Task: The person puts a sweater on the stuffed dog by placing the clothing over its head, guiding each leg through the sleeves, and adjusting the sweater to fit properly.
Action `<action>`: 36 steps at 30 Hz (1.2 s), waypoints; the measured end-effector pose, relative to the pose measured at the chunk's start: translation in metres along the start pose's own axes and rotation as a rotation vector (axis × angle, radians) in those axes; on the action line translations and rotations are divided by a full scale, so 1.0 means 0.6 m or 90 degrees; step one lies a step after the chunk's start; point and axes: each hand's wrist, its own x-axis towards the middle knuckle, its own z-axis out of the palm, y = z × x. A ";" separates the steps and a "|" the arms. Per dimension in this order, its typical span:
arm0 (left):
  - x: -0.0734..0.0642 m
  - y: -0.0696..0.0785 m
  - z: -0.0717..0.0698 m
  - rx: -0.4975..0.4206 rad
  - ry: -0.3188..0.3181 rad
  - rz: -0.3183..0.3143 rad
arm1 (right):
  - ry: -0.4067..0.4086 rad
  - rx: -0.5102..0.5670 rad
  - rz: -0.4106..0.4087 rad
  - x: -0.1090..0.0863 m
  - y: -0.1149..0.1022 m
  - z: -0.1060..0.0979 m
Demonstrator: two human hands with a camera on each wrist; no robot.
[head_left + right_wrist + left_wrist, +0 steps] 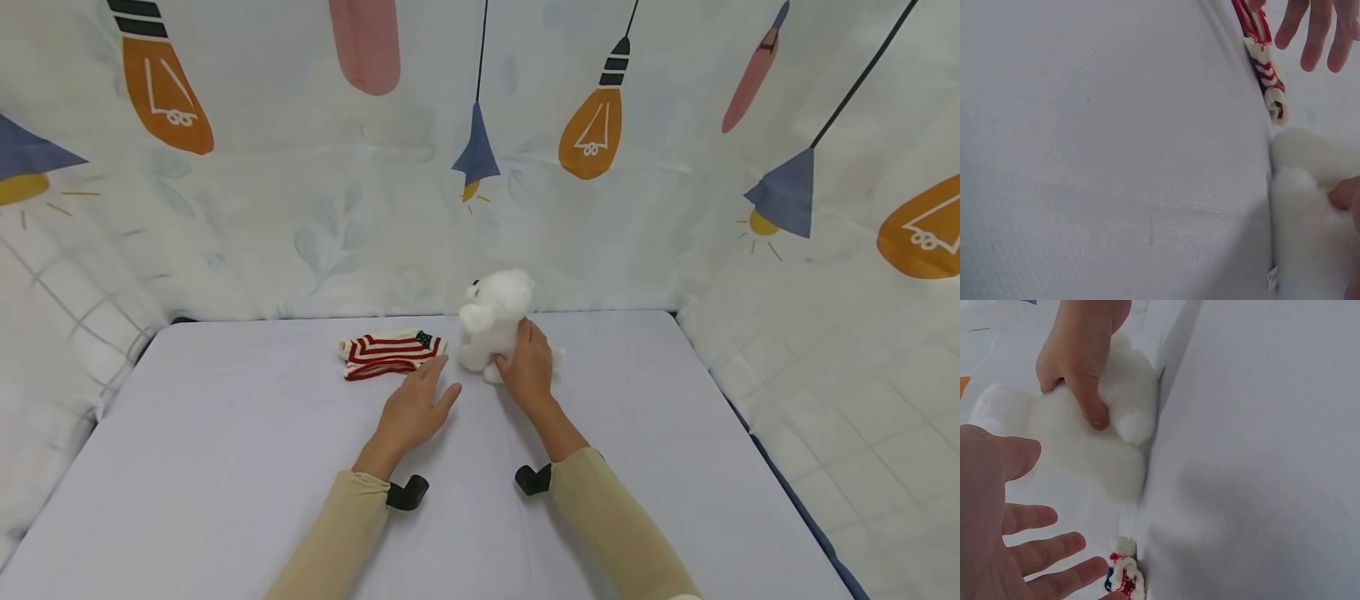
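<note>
A white plush toy animal [498,304] sits upright near the table's far edge, its dark nose facing left. My right hand [531,367] grips it low on the body, thumb pressed into the fur; in the left wrist view the plush [1079,450] shows that thumb sunk between its limbs. To the left lies a small knitted doll sweater [386,357], striped red and cream with a dark blue patch. My left hand [412,412] has its fingers spread and holds nothing, fingertips close by the sweater's right end. In the right wrist view the sweater [1266,75] lies beside the plush.
Both things rest on a wide table with a white cloth [247,467]. A pale curtain [405,225] printed with lamps and bulbs stands right behind the table's far edge and along the sides. Each sleeve cuff carries a black wrist camera mount [408,493].
</note>
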 end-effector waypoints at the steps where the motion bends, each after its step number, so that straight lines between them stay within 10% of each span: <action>1: 0.000 0.000 0.000 0.000 0.000 -0.001 | 0.001 0.000 -0.001 0.000 0.000 -0.001; 36: 0.009 -0.009 0.000 -0.090 0.012 -0.016 | -0.077 0.307 0.124 -0.010 -0.002 -0.046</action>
